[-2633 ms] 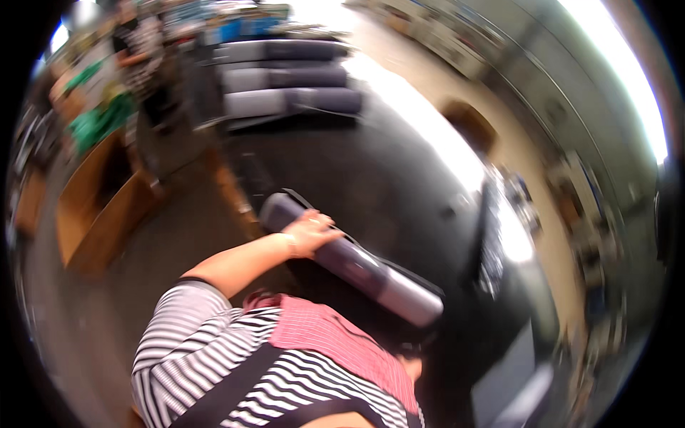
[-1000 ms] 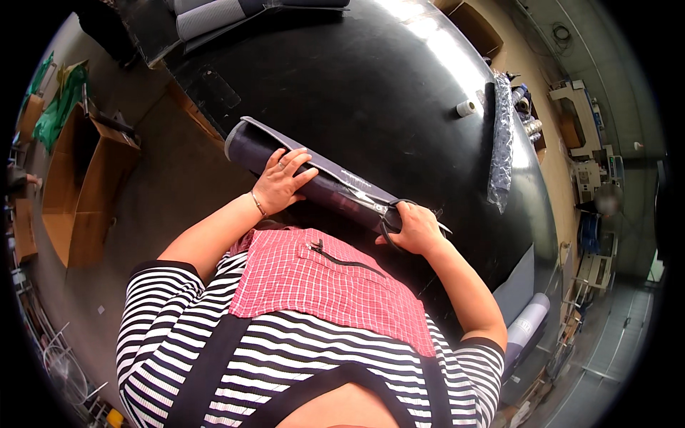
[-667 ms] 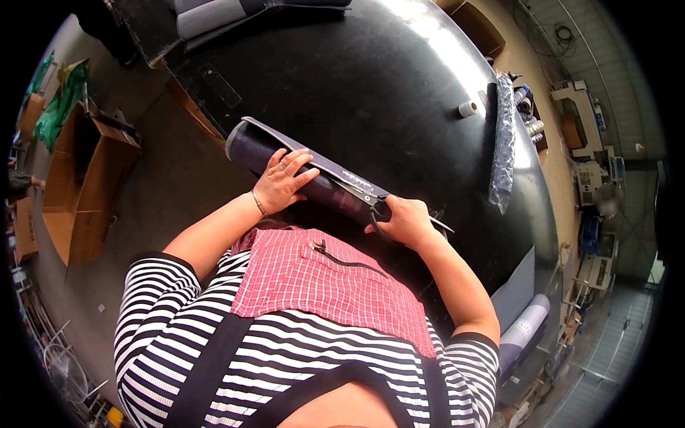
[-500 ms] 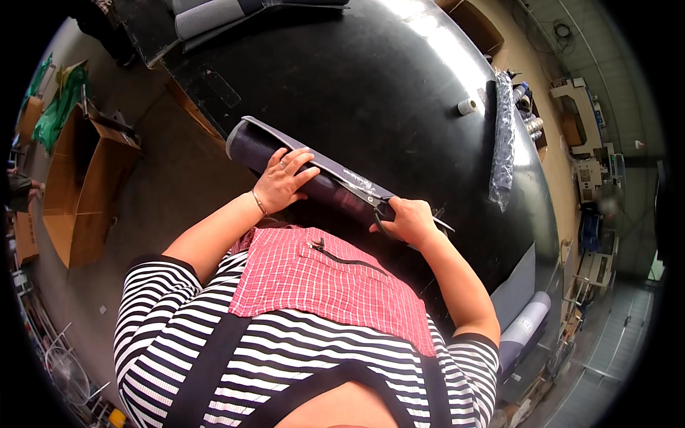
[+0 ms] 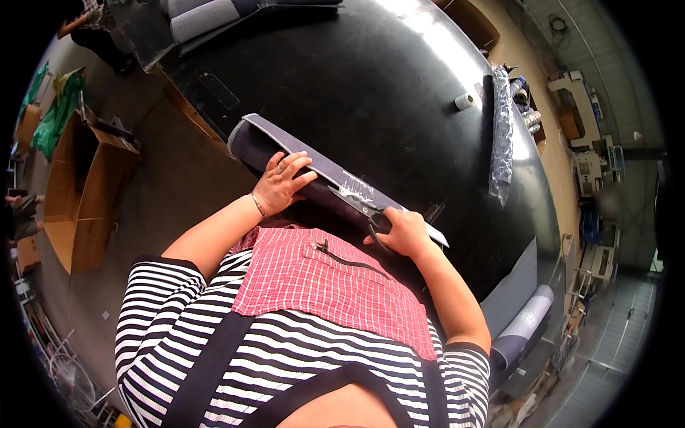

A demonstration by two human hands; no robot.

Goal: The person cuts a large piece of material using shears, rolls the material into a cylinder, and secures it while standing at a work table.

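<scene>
A dark purple rolled mat (image 5: 325, 160) with a grey edge lies slantwise on the black table in front of me. My left hand (image 5: 282, 184) grips the roll near its middle, fingers spread over it and thumb lower down. In my right hand (image 5: 404, 232) is a pair of dark-handled scissors (image 5: 367, 209). Their blades point up and left, low along the roll's seam. White loose threads (image 5: 357, 187) lie on the mat just above the blades. The roll's right part is partly behind my right hand.
The black table (image 5: 357, 93) bears a white thread spool (image 5: 465, 101), a plastic-wrapped roll (image 5: 502, 135) and grey rolls (image 5: 207, 20) at the far left. Another roll (image 5: 524, 324) lies near my right elbow. An open cardboard box (image 5: 89, 192) stands left; a person (image 5: 100, 36) is far left.
My right hand and the scissors have shifted slightly left along the roll. The white threads show more plainly now. My left hand stays in place. More of the person at far left shows.
</scene>
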